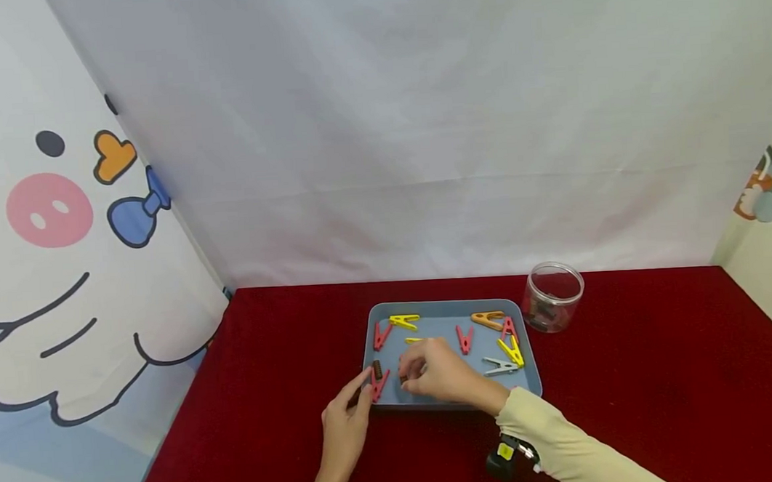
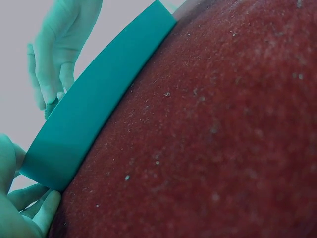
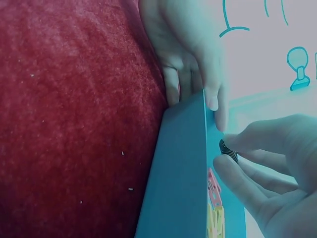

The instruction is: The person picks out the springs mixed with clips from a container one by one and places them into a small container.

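Note:
Over the left part of the blue-grey tray [image 1: 442, 309], my right hand [image 1: 435, 371] pinches a small dark ribbed piece [image 3: 228, 150] between thumb and fingertips. My left hand [image 1: 346, 418] holds the tray's near left corner, with fingers on both sides of the wall in the right wrist view. Close to its fingertips, a brown ribbed piece [image 1: 377, 369] lies in the tray beside a red clip [image 1: 379, 385]. Other clips lie spread about the tray: a red one [image 1: 465, 339], a yellow one [image 1: 511, 351], an orange one [image 1: 488, 320] and a silver one [image 1: 500, 366].
A clear round jar [image 1: 553, 298] with dark pieces in its bottom stands just right of the tray's far corner. Dark red cloth [image 1: 629, 374] covers the table. Behind it hangs a white curtain [image 1: 420, 137]; a cartoon-printed sheet [image 1: 55, 302] hangs at left.

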A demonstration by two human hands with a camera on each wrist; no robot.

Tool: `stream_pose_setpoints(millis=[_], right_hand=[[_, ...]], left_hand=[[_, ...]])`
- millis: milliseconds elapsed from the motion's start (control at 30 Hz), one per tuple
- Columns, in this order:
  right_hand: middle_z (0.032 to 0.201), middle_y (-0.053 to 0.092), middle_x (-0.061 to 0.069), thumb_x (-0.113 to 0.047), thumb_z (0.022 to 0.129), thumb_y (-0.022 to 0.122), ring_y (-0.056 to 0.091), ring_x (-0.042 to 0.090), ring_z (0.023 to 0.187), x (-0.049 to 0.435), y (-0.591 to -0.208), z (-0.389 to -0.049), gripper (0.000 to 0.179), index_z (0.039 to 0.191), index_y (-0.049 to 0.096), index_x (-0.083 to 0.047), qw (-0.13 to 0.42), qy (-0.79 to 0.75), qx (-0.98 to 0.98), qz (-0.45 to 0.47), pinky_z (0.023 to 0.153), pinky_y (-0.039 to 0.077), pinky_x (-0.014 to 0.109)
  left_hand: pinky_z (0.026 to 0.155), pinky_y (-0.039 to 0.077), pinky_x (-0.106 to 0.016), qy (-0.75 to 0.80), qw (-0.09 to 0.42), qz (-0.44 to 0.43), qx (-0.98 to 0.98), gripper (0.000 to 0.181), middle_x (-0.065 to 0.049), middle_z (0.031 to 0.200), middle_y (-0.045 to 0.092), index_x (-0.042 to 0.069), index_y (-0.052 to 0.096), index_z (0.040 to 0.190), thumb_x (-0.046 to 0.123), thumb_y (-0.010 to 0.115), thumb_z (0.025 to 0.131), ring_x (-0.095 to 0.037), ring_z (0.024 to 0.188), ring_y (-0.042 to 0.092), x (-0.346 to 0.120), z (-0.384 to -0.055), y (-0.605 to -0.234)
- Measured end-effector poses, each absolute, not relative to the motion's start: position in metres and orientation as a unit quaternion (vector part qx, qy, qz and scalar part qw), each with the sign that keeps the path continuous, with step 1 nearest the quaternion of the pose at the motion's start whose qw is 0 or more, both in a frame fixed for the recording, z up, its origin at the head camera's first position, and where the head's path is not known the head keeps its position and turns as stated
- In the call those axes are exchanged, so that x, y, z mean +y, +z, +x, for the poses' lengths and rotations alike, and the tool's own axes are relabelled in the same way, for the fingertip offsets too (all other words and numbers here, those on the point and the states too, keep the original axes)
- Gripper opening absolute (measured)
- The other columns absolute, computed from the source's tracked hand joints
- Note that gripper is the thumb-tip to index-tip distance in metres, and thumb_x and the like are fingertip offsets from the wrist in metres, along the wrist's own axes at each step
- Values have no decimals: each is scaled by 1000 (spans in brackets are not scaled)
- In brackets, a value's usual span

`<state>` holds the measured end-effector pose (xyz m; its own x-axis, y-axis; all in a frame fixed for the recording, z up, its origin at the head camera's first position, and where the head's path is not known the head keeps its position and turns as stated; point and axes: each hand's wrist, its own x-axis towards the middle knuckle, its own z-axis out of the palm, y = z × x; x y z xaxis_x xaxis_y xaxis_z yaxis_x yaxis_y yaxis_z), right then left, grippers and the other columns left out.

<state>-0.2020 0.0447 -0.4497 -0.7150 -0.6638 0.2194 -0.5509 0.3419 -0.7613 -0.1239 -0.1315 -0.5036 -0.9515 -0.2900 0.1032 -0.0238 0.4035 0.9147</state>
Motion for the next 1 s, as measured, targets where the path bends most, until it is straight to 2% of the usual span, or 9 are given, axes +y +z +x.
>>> stream_pose_setpoints(millis=[33,100,333,467,633,667,833,900,1000], right_hand=[[72,63,-2,-4,68,71,56,3,59,46,-449,-202,9,77,67,-5,64,-440,814,-374,52,46,19],[73,63,-1,-3,68,71,56,4,60,49,-449,-201,9,76,67,-5,58,-444,811,-377,53,47,20],[79,63,-2,-4,68,72,56,5,61,59,-445,-198,8,75,69,-6,54,-452,813,-364,56,48,23],[86,64,2,-4,68,72,56,4,63,63,-445,-198,8,74,69,-6,53,-459,809,-362,57,48,23],[94,63,7,-4,70,71,57,6,66,71,-444,-195,8,77,69,-5,73,-469,809,-346,59,49,23],[94,63,7,-4,70,71,57,7,67,72,-443,-195,8,78,69,-5,78,-472,809,-341,59,49,23],[91,63,9,-1,70,70,59,14,68,78,-432,-187,10,78,68,-7,83,-487,806,-328,60,50,26],[90,62,11,1,70,70,59,17,68,80,-424,-183,11,78,68,-7,82,-493,801,-329,60,50,27],[89,62,13,1,70,69,59,21,68,83,-415,-178,10,77,67,-6,87,-496,799,-330,61,50,28]], left_hand=[[40,33,-20,-537,122,97,-829,28,-1,75,61,29,59,114,29,56,86,-2,35,31,-132,-124,-504],[41,32,-20,-534,122,101,-830,28,-1,73,60,29,59,114,29,56,86,-1,35,31,-132,-124,-504],[52,41,-20,-532,125,98,-832,28,1,105,61,29,59,114,29,56,86,-4,49,51,-132,-124,-503],[52,41,-20,-531,127,92,-833,28,0,106,61,28,59,114,28,56,87,-7,49,52,-131,-124,-503],[53,41,-19,-529,123,91,-835,29,1,108,60,28,59,115,28,55,87,-3,49,51,-131,-124,-503],[50,40,-20,-530,121,92,-834,29,1,106,60,29,58,115,29,55,87,-3,45,47,-131,-124,-502],[53,42,-21,-535,122,91,-831,29,1,108,60,27,58,116,29,55,87,-4,51,51,-130,-123,-501],[62,45,-21,-536,125,90,-830,29,1,112,58,27,58,116,29,55,87,-4,66,59,-130,-123,-501],[67,47,-22,-535,127,89,-830,29,1,114,57,26,58,116,29,54,87,-5,76,61,-129,-123,-501]])
